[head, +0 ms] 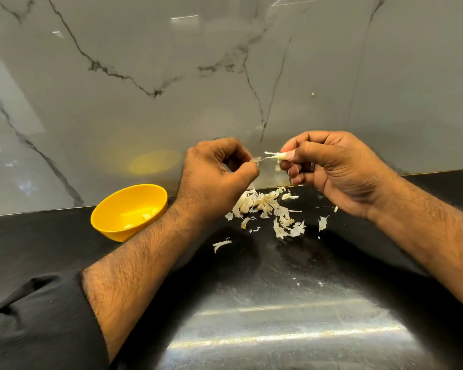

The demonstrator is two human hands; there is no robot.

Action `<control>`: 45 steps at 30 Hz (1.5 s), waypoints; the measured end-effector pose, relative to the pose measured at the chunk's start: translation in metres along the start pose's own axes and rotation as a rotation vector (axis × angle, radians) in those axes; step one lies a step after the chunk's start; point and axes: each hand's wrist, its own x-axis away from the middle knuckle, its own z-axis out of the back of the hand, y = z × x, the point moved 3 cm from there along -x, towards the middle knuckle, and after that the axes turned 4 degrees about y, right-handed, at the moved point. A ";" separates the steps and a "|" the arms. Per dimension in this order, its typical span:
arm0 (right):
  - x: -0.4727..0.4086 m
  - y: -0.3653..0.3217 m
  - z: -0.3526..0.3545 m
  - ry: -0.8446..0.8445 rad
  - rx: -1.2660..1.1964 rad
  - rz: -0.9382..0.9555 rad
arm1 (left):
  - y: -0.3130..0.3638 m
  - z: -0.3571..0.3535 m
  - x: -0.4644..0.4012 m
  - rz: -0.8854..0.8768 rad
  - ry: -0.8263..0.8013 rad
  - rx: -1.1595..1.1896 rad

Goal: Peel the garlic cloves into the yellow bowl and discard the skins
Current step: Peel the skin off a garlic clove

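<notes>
Peeling under way: right hand [329, 166] pinches a garlic clove [280, 156], left hand [214, 169] pinches its skin strip [257, 160]. Yellow bowl [112, 209] holds few peeled cloves [146, 216]; unpeeled cloves [247, 202] and loose skins [286, 222] remain on surface [251, 289].
</notes>
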 end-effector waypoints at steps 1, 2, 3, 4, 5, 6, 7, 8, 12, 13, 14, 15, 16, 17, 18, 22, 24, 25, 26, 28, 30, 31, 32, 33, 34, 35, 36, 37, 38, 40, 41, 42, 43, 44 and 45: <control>0.000 -0.001 0.001 -0.002 -0.002 0.001 | -0.004 0.001 -0.002 0.052 -0.014 -0.021; 0.000 -0.001 0.002 -0.002 -0.001 0.001 | -0.009 0.001 -0.004 0.107 -0.049 -0.042; 0.000 -0.001 0.003 0.000 0.001 0.002 | -0.014 0.001 -0.005 0.152 -0.099 -0.067; 0.000 -0.001 0.003 0.002 0.006 0.003 | -0.017 0.001 -0.006 0.180 -0.153 -0.096; 0.000 -0.001 0.004 0.004 0.013 0.004 | -0.019 0.000 -0.007 0.193 -0.202 -0.118; 0.000 -0.001 0.004 0.004 0.023 0.006 | -0.020 0.000 -0.007 0.192 -0.237 -0.129; 0.000 -0.001 0.004 0.002 0.035 0.008 | -0.018 -0.001 -0.006 0.180 -0.255 -0.126; 0.000 -0.001 0.004 0.003 0.053 0.009 | -0.017 0.000 -0.006 0.169 -0.255 -0.115; -0.001 0.001 0.004 0.027 0.207 0.056 | -0.017 0.002 -0.007 0.202 -0.224 0.101; -0.001 0.000 0.004 0.030 0.261 0.080 | -0.017 0.002 -0.007 0.227 -0.241 0.177; -0.001 -0.001 0.003 0.030 0.324 0.112 | -0.018 0.000 -0.006 0.252 -0.268 0.230; 0.000 -0.003 0.003 0.028 0.389 0.146 | -0.017 -0.001 -0.004 0.271 -0.301 0.263; 0.002 -0.005 0.002 0.024 0.440 0.174 | -0.017 -0.004 -0.002 0.288 -0.334 0.283; 0.003 -0.006 0.001 0.019 0.469 0.193 | -0.017 -0.006 0.000 0.303 -0.364 0.305; 0.005 -0.007 0.000 0.016 0.480 0.205 | -0.017 -0.009 0.001 0.315 -0.388 0.328; 0.006 -0.008 -0.002 0.028 0.509 0.225 | -0.019 -0.012 0.003 0.353 -0.427 0.377; 0.006 -0.009 -0.002 0.028 0.519 0.240 | -0.020 -0.012 0.003 0.387 -0.442 0.406; 0.006 -0.009 -0.002 0.028 0.514 0.243 | -0.021 -0.013 0.004 0.403 -0.452 0.418; 0.006 -0.009 -0.002 0.028 0.503 0.245 | -0.021 -0.013 0.004 0.414 -0.459 0.427; 0.006 -0.008 -0.001 0.020 0.479 0.248 | -0.021 -0.014 0.004 0.421 -0.456 0.442; 0.005 -0.007 0.000 0.002 0.443 0.244 | -0.020 -0.013 0.004 0.412 -0.440 0.443; 0.005 -0.005 -0.001 -0.007 0.419 0.236 | -0.020 -0.013 0.004 0.401 -0.431 0.437; 0.005 -0.004 -0.002 -0.011 0.406 0.225 | -0.019 -0.013 0.004 0.389 -0.417 0.426; 0.005 -0.002 -0.004 -0.011 0.418 0.218 | -0.019 -0.013 0.005 0.375 -0.396 0.410; 0.004 0.000 -0.005 -0.006 0.453 0.215 | -0.019 -0.013 0.005 0.362 -0.374 0.392; 0.004 0.002 -0.006 0.000 0.498 0.215 | -0.019 -0.014 0.005 0.351 -0.354 0.371; 0.005 0.003 -0.008 0.008 0.532 0.216 | -0.019 -0.015 0.005 0.343 -0.342 0.351; 0.004 0.004 -0.009 0.018 0.547 0.219 | -0.019 -0.017 0.005 0.335 -0.337 0.332; 0.003 0.006 -0.009 0.031 0.539 0.222 | -0.019 -0.018 0.006 0.322 -0.336 0.318; 0.002 0.008 -0.010 0.054 0.476 0.214 | -0.018 -0.020 0.006 0.284 -0.325 0.299; 0.002 0.009 -0.011 0.059 0.436 0.204 | -0.018 -0.021 0.007 0.267 -0.313 0.297; 0.002 0.011 -0.011 0.060 0.393 0.188 | -0.017 -0.021 0.007 0.253 -0.301 0.299; 0.001 0.012 -0.011 0.059 0.346 0.163 | -0.016 -0.021 0.007 0.239 -0.290 0.303; 0.001 0.014 -0.011 0.057 0.293 0.130 | -0.014 -0.021 0.008 0.228 -0.281 0.308; 0.001 0.014 -0.010 0.053 0.232 0.089 | -0.013 -0.021 0.008 0.223 -0.272 0.314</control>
